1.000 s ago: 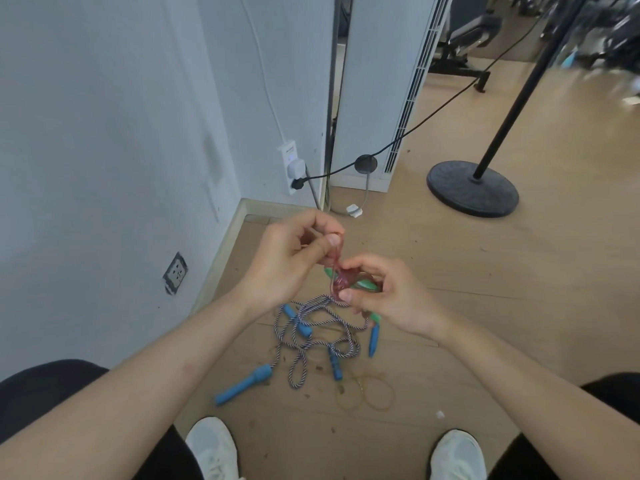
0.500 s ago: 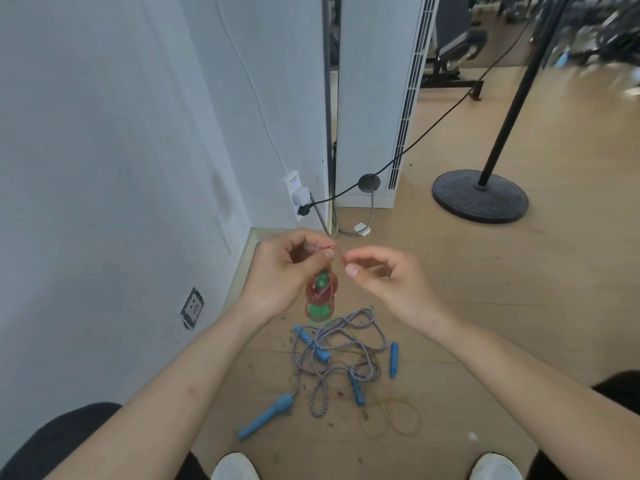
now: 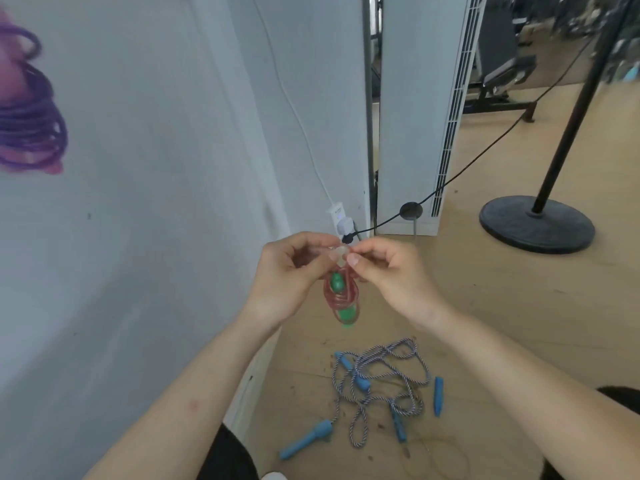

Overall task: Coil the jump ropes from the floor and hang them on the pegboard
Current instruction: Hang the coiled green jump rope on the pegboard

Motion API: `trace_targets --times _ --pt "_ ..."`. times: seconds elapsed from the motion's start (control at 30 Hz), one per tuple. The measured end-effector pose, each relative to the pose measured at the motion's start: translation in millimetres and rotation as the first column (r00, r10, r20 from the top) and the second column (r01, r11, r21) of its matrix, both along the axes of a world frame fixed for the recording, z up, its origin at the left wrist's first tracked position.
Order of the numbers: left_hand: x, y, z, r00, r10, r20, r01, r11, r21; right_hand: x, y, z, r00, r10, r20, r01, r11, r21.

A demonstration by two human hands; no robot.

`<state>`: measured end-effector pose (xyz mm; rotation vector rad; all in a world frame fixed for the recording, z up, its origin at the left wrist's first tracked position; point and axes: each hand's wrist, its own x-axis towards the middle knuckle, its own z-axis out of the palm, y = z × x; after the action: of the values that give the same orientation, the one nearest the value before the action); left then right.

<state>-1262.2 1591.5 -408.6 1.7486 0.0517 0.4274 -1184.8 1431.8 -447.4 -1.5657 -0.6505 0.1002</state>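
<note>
A small coiled red jump rope [image 3: 341,295] with green handles hangs below my hands. My left hand [image 3: 289,275] pinches its top. My right hand [image 3: 391,271] pinches the same top from the right, fingertips touching those of the left. On the floor below lies a tangled blue-and-white striped rope [image 3: 381,382] with blue handles. A coiled purple and pink rope [image 3: 29,133] hangs on the white wall at the far left.
A wall socket with a plug and black cable [image 3: 341,221] sits just behind my hands. A white standing unit [image 3: 415,116] is beyond. A black round stand base [image 3: 536,225] with a pole is at the right. Rubber bands [image 3: 446,452] lie on the wooden floor.
Both hands have risen with the red coil, which now hangs upright below them. My view has tilted up, bringing the purple coil on the wall into sight.
</note>
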Motion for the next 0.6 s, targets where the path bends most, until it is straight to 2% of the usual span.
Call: trace_targets --times 0.1,0.3,0.4,0.6 --pt "-13.4 10.6 20.9 0.998 0.063 0.013 -0.064 0.995 0.071 -1.6 18.8 17.4 1.0 0.024 0.004 -0.025 0.998 0.052" --pt "-41.2 34.9 83.6 0.982 0.172 0.084 -0.183 0.971 0.153 -10.8 60.3 87.1 0.983 0.174 -0.061 -0.154 0.958 0.241" --pt "-52.9 44.9 115.5 0.96 0.236 0.15 -0.264 0.944 0.198 -16.3 80.7 122.9 0.972 0.235 -0.027 -0.218 0.933 0.287" --pt "-73.0 51.8 169.8 0.888 0.373 0.27 -0.428 0.885 0.185 -27.1 111.0 184.4 0.953 0.298 0.045 -0.296 0.895 0.335"
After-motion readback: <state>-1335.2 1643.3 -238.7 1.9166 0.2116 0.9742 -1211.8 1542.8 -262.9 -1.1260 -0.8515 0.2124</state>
